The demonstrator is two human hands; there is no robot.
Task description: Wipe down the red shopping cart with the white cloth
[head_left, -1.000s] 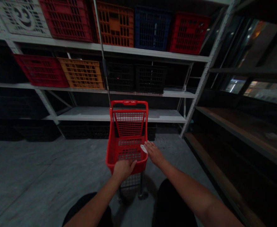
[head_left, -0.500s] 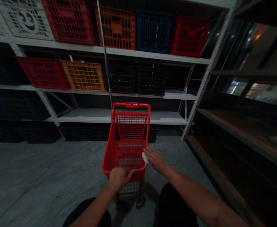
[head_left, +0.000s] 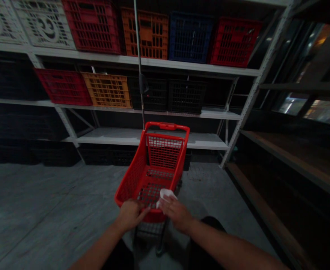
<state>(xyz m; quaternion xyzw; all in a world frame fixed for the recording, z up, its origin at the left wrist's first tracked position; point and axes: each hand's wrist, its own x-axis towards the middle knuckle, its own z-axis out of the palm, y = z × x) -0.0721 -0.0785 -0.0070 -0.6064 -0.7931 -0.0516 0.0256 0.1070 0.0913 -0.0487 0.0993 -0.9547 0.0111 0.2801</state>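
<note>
A small red shopping cart (head_left: 142,168) with a mesh basket stands on the grey floor right in front of me, its handle at the far end. My left hand (head_left: 129,213) is closed over the near rim of the basket. My right hand (head_left: 174,212) rests on the near right corner of the rim, its fingers pinched on a small white cloth (head_left: 165,194) pressed against the red plastic. The basket looks bare inside.
Metal shelving (head_left: 153,63) ahead carries red, orange, blue, white and black crates. A thin vertical pole (head_left: 139,60) rises behind the cart. Dark wooden shelves (head_left: 288,157) run along the right. The grey concrete floor (head_left: 41,210) spreads to the left.
The cart has swung so its near end points left. My right hand with the cloth slid from the right side rim back toward the near corner, close to my left hand.
</note>
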